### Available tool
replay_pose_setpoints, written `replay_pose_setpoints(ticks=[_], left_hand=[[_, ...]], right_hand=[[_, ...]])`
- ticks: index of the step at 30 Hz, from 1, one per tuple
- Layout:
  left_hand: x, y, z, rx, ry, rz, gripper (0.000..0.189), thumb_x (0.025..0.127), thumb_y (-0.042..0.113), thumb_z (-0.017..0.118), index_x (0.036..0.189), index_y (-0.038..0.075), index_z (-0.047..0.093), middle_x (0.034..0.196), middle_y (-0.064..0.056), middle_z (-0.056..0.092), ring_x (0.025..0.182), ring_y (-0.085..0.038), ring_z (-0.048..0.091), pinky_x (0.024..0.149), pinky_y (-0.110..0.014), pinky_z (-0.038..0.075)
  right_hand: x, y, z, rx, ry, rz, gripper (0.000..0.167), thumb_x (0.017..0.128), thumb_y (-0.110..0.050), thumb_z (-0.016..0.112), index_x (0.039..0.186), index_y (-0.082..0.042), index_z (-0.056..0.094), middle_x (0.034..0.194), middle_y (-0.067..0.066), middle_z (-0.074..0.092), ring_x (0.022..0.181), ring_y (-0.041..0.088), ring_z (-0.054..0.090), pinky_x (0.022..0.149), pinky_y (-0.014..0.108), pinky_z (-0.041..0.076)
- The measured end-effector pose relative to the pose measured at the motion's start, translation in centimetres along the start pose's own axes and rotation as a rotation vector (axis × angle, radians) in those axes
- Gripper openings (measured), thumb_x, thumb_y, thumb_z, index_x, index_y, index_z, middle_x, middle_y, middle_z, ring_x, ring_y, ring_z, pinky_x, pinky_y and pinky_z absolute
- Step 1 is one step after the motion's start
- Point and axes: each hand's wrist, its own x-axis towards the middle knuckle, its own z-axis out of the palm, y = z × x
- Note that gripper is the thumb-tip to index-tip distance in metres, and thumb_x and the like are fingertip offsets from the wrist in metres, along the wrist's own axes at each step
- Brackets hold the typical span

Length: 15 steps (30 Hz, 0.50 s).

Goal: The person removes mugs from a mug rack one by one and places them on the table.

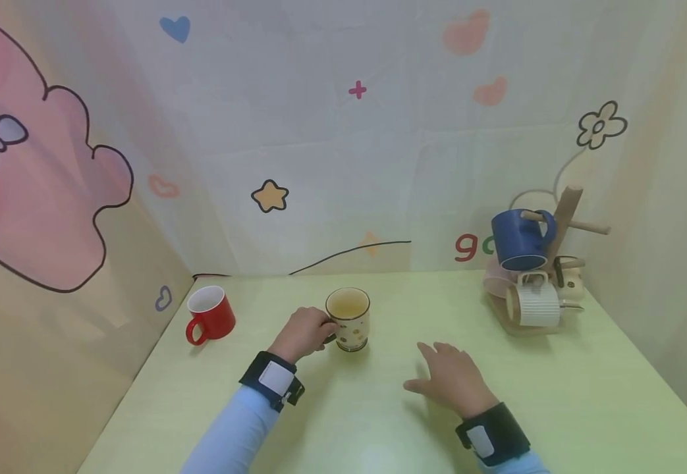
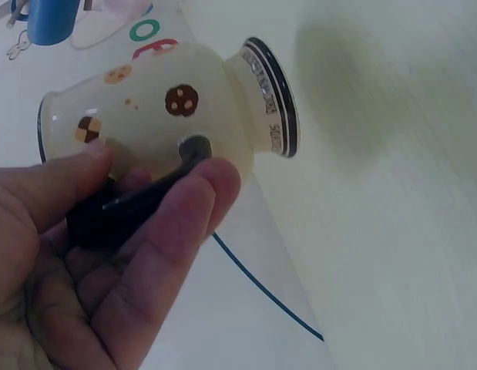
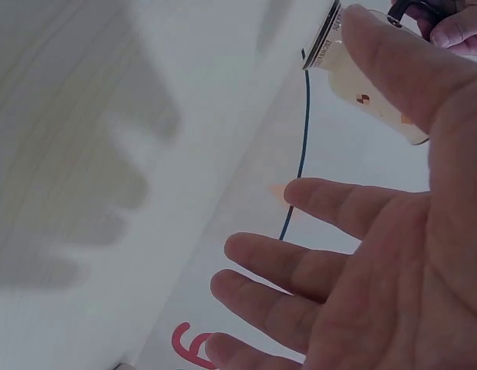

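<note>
My left hand [image 1: 303, 334] grips the black handle [image 2: 138, 202] of a cream mug [image 1: 352, 327] with brown cookie prints and a dark rim. The mug stands upright near the middle of the table; in the left wrist view its shadow falls a little apart from the banded base [image 2: 270, 100], so it seems held just off the surface. To the right of the mug, my right hand [image 1: 454, 380] hovers over the table with fingers spread, touching nothing. Its palm and separated fingers [image 3: 288, 262] show in the right wrist view, with part of the cream mug [image 3: 369, 92] beyond the thumb.
A red mug [image 1: 213, 316] with a white inside stands at the left. On the right, a wooden mug tree [image 1: 565, 217] carries a blue mug [image 1: 518, 238], a white ribbed mug [image 1: 539, 306], a pink mug [image 1: 495, 280] and a patterned mug [image 1: 572, 284]. A printed curtain [image 1: 331, 145] hangs behind the table.
</note>
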Motion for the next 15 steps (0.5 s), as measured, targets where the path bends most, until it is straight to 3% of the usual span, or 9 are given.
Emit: replay_pose_setpoints(ticks=[8,15], left_hand=[[0.1,-1.3,-1.5,0.039,0.112,-0.164,0.021,0.099,0.015,0.060,0.086,0.001,0.069,0.068,-0.004,0.059,0.059,-0.017,0.058,0.054,-0.028,0.045],[0.2,-3.9,-2.9,0.031,0.195,-0.321,0.018,0.099,0.016,0.060,0.093,0.001,0.070,0.069,-0.007,0.059,0.062,-0.020,0.055,0.054,-0.028,0.042]], right_hand=[[0.0,0.4,0.4,0.000,-0.013,-0.016,0.079,0.080,-0.050,0.078,0.135,0.002,0.055,0.127,0.028,0.059,0.120,0.045,0.053,0.098,0.063,0.040],[0.1,0.3,0.6,0.034,-0.026,-0.022,0.079,0.080,-0.049,0.078,0.135,0.003,0.055,0.127,0.029,0.059,0.120,0.046,0.053,0.098,0.062,0.040]])
